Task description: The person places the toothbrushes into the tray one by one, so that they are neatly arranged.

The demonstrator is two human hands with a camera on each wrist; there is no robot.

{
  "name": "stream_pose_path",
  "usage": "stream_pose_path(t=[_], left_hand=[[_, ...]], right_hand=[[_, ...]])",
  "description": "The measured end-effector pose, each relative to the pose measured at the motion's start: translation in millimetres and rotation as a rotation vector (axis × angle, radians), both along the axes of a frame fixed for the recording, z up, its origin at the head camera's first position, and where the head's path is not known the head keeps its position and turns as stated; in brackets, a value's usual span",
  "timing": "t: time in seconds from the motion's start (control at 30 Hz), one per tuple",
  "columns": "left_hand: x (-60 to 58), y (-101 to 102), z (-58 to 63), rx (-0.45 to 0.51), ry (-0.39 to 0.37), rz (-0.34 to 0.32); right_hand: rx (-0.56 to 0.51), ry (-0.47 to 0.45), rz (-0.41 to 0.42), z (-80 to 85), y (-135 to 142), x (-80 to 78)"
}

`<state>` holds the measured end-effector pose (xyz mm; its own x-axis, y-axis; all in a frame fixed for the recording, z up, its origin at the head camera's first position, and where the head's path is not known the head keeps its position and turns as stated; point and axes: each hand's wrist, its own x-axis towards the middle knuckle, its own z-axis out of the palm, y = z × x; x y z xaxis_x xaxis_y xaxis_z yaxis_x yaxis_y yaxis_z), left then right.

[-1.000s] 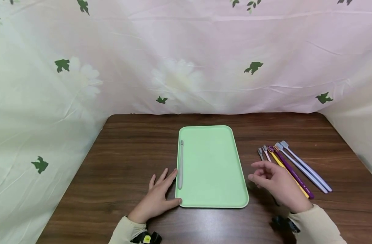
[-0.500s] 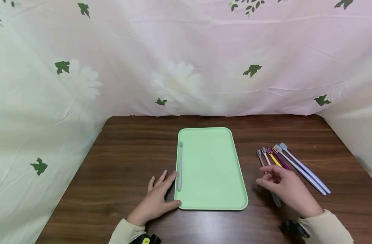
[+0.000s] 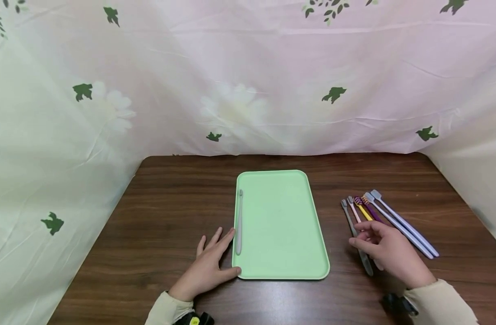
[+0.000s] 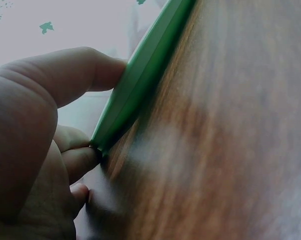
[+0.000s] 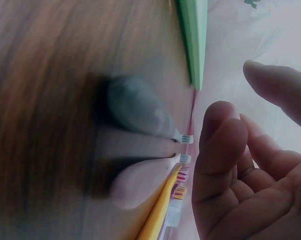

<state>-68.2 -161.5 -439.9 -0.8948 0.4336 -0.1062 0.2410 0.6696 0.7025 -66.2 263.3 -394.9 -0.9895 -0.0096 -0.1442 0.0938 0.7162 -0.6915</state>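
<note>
My left hand [image 3: 205, 273] rests with spread fingers against the left edge of a light green tray [image 3: 280, 225]. Its thumb [image 4: 108, 72] touches the rim near the front corner. A grey toothbrush [image 3: 239, 230] lies lengthwise along the tray's left side. My right hand [image 3: 390, 253] hovers above a row of toothbrushes, thumb and index finger apart, holding nothing. Below its fingertips lie a dark grey toothbrush [image 5: 140, 107] and a pink toothbrush [image 5: 140, 182]. The hand partly hides the yellow toothbrush [image 3: 363, 210] and the purple toothbrush [image 3: 373, 214] in the head view.
Two light blue toothbrushes [image 3: 422, 241] lie side by side at the row's right end. The dark wood table [image 3: 183, 194] reaches back to a pale curtain [image 3: 248, 81] with flowers and green birds. Bare wood shows between the tray and the toothbrushes.
My right hand has moved right and slightly down over the toothbrushes, uncovering the dark grey one and hiding the yellow and purple handles. The left hand stays at the tray's edge.
</note>
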Motion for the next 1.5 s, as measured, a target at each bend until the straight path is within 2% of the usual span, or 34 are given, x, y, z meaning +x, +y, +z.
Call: stream_pose_path(t=[0.33,0.7,1.5], left_hand=[[2.1,0,-0.1,0.005,0.002,0.007],[2.7,0,-0.6,0.013,0.011,0.011],[1.2,1,0.3,0.018,0.017,0.009]], right_hand=[[0.123,0.027,0.024,-8.6,7,-8.5],[0.161,0.000,0.037,-13.2,9,-15.5],[0.227,0.066,0.110,-15.3,6,-24.0]])
